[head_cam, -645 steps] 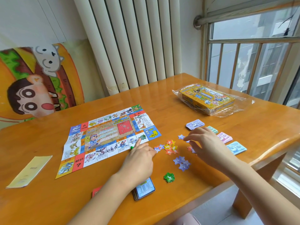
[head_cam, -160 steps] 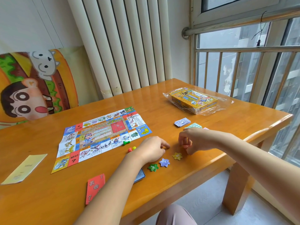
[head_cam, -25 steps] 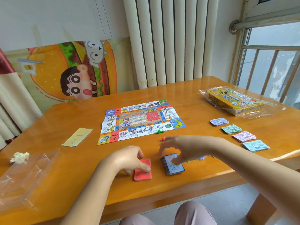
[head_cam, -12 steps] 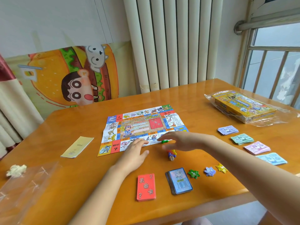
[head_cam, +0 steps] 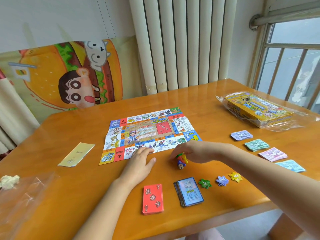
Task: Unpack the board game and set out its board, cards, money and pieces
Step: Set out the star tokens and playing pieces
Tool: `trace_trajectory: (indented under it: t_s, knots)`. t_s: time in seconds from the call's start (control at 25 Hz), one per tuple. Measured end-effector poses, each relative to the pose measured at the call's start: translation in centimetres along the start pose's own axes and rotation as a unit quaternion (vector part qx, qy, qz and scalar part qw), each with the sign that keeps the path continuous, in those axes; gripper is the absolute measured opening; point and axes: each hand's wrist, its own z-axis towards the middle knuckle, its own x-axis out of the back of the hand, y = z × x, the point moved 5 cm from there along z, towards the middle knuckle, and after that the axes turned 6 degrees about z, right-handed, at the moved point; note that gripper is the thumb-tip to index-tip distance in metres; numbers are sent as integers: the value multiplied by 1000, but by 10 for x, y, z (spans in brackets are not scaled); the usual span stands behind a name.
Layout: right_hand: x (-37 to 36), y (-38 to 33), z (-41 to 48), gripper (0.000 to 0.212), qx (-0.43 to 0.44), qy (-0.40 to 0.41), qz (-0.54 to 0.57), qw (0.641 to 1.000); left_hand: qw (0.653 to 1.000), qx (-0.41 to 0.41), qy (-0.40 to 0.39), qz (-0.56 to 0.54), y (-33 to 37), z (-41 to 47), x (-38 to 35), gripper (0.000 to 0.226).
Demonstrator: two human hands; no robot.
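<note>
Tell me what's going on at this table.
A person is setting out a board game on a wooden table. The left hand rests flat on the near edge of the unfolded board. The right hand pinches a cluster of coloured pawns above a die. Two card decks, three star-token piles and four money stacks are laid out. The box sits far right.

open bench [head_cam: 216,115] is left between board [head_cam: 152,134] and box [head_cam: 258,110]; the near edge is crowded by red cards [head_cam: 153,200], blue cards [head_cam: 189,192] and star tokens [head_cam: 221,181], the right side by money piles [head_cam: 256,144].
</note>
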Motion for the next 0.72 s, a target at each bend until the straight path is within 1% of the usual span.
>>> trace_trajectory:
  t_s: [0.04, 0.16, 0.2, 0.32, 0.48, 0.72]
  knots:
    - [0, -1, -4, 63, 6, -5, -1, 1000, 1000, -1, 3, -1, 0, 0, 0, 39]
    - [-6, -5, -14, 40, 34, -24, -1, 999, 1000, -3, 6, -3, 1, 0, 1, 39]
    - [-7, -6, -15, 36, 42, -26, -8, 999, 1000, -2, 6, -3, 1, 0, 1, 39]
    - [-11, -2, -12, 34, 55, -23, -27, 998, 1000, 1, 5, -1, 2, 1, 1, 38]
    - [-8, 4, -11, 32, 67, -10, -20, 998, 1000, -7, 11, -9, 4, 1, 2, 34]
    - [3, 32, -29, 32, 45, 3, 5, 999, 999, -30, -14, -24, 14, 2, 2, 28]
